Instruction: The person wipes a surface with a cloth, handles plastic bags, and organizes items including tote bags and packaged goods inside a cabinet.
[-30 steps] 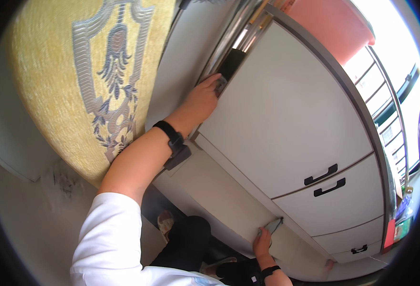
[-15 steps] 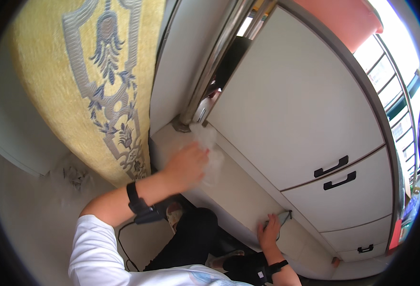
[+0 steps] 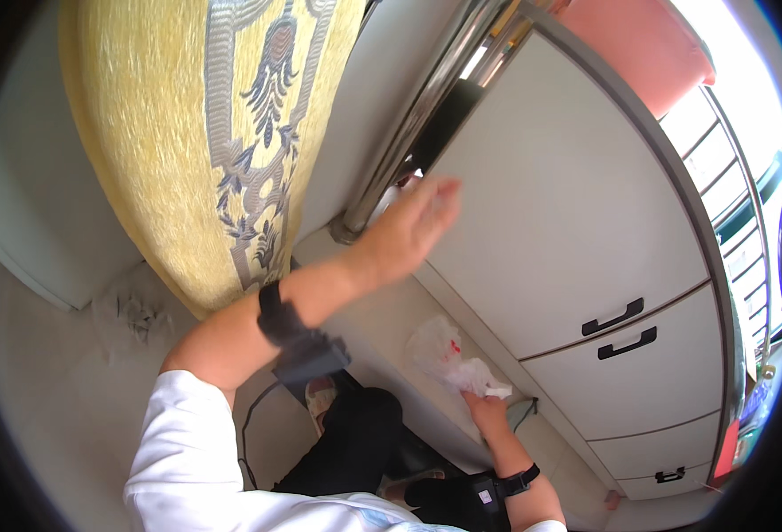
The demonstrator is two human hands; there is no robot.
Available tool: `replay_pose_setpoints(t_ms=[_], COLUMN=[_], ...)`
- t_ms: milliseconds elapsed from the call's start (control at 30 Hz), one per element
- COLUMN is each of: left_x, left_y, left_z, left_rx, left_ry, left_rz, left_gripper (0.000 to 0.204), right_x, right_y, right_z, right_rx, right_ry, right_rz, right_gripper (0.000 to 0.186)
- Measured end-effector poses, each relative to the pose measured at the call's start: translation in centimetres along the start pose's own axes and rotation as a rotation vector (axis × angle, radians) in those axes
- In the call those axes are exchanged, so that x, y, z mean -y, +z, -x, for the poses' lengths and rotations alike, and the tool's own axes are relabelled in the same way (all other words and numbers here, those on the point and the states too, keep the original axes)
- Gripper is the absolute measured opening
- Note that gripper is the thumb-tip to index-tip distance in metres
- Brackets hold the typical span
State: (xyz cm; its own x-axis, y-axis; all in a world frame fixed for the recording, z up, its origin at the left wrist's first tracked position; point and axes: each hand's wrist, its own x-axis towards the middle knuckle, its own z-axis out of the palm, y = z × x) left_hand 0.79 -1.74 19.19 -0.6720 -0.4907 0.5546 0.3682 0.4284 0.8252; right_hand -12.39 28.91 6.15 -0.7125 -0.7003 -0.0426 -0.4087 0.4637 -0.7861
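Observation:
My left hand (image 3: pixel 411 228) is raised in front of the large white cabinet door. Its fingers are stretched out and somewhat blurred, with nothing visible in them. Low on the pale ledge, my right hand (image 3: pixel 487 413) is closed on the gathered end of a thin, whitish translucent plastic bag (image 3: pixel 448 356). The bag spreads away from that hand toward the far left and shows a small red mark. Just right of the right hand lies a small grey-green object with a dark edge (image 3: pixel 521 410), partly hidden, its kind unclear.
A yellow patterned fabric cover (image 3: pixel 169 177) hangs at the left. Metal pipes (image 3: pixel 400 142) rise beside the white cabinet (image 3: pixel 577 195) with black handles. Another crumpled clear bag (image 3: pixel 133 319) lies on the floor at left. A pink tub (image 3: pixel 635 49) sits on top of the cabinet.
The plastic bag went from my left hand to my right, down along the ledge. My left hand rose toward the cabinet door. The right hand left the grey-green object and gripped the bag.

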Motion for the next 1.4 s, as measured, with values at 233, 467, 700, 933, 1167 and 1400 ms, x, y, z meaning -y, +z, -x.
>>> replay_pose_setpoints(t_ms=[233,467,700,933,1167,1400], left_x=[0.8,3.3,-0.1,-1.5,3.6,0.9], left_y=[-0.1,-0.6,0.2,0.2,-0.1,0.1], left_z=[-13.2,-21.4,-22.7,-21.4,-25.1,-23.6], left_rx=[-0.208,-0.234,-0.207,-0.085,-0.09,-0.186], left_ry=[-0.017,-0.208,-0.449,-0.269,-0.42,-0.475], left_rz=[0.465,0.381,0.645,0.38,0.512,0.423], left_gripper=[0.052,0.048,0.053,0.057,0.045,0.043], right_x=[-7.7,-9.4,-9.5,-9.3,-11.9,-7.6], right_y=[-0.9,0.2,-0.6,-0.5,-0.2,-0.8], right_z=[0.4,0.3,-0.8,-0.4,-0.9,0.0], right_rx=[-0.076,-0.052,-0.051,-0.155,-0.119,-0.015], right_ry=[-0.048,-0.125,-0.3,-0.231,-0.24,0.137], right_rz=[0.377,0.372,0.425,0.131,0.234,0.124], right_gripper=[0.05,0.042,0.035,0.038,0.036,0.039])
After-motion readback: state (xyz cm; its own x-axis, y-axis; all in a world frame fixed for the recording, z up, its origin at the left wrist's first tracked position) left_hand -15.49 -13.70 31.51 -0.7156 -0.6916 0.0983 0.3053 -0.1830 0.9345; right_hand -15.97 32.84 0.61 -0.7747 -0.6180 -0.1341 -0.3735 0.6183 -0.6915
